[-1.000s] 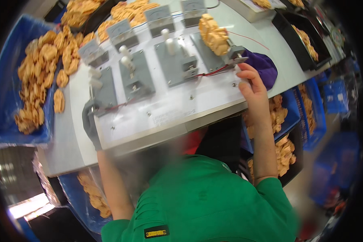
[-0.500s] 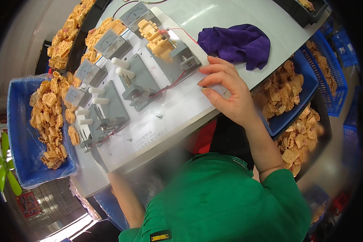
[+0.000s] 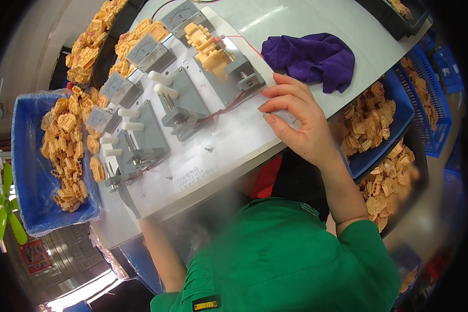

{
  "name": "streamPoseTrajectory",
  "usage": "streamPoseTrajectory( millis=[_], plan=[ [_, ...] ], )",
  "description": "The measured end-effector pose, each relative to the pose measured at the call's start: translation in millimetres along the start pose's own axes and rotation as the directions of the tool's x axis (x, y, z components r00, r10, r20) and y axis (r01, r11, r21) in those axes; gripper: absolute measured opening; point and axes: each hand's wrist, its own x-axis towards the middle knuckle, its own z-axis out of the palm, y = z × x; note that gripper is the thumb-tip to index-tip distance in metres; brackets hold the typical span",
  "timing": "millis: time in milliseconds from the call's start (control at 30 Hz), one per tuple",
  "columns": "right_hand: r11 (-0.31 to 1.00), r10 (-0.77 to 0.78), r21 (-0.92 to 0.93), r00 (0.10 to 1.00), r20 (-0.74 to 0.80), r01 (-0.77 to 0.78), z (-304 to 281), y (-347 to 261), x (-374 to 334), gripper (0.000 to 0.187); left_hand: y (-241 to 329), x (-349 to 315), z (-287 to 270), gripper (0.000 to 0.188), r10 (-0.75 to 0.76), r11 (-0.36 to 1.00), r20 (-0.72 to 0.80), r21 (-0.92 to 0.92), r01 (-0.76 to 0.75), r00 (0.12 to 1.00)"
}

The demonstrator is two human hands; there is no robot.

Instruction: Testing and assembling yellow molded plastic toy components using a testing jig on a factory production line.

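My right hand (image 3: pixel 296 117) hovers over the table's near edge with its fingers curved and apart, and nothing shows between them. Just left of its fingertips is the end of a grey test fixture (image 3: pixel 242 75), holding a yellow plastic gear-motor-like part (image 3: pixel 208 50) with a red wire by it. My left forearm (image 3: pixel 163 255) reaches to the table's front edge at the lower left. A dark blurred patch lies past its wrist, and its fingers cannot be made out. Nearest to it stands a grey fixture (image 3: pixel 145 130) with white pegs.
Another pegged fixture (image 3: pixel 184 104) and several grey dial meters (image 3: pixel 150 52) line the white table (image 3: pixel 234 140). A purple cloth (image 3: pixel 312 57) lies behind my right hand. Blue bins (image 3: pixel 28 171) of yellow parts flank the table, with a blue crate (image 3: pixel 426 99) farther right.
The whole view has shifted slightly, with the table's things sitting a little farther right. My right hand keeps nearly the same pose beside the fixture.
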Motion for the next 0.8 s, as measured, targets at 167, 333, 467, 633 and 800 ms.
streamPoseTrajectory(
  millis=[167,333,467,633,800],
  plan=[
    [0.998,-0.005,-0.066,1.0,0.025,0.006,1,-2,3,0.011,-13,-10,3,0.056,0.318,0.86,-0.236,0.478,-0.175,0.918],
    [0.994,0.049,-0.095,0.998,0.034,-0.045,-3,-4,-3,0.012,-50,13,32,0.038,0.573,0.434,-0.142,0.888,-0.152,0.807],
    [0.991,0.076,-0.116,0.996,0.04,-0.07,-2,-2,-3,0.012,-87,26,104,0.02,0.656,0.452,-0.195,0.875,-0.173,0.729],
    [0.99,0.081,-0.117,0.996,0.045,-0.075,0,-2,-2,0.011,-80,22,92,0.034,0.641,0.508,-0.164,0.823,-0.255,0.75],
    [0.989,0.09,-0.117,0.995,0.043,-0.085,0,-5,-2,0.01,-74,20,75,0.028,0.65,0.467,-0.203,0.867,-0.174,0.733]
  ],
)
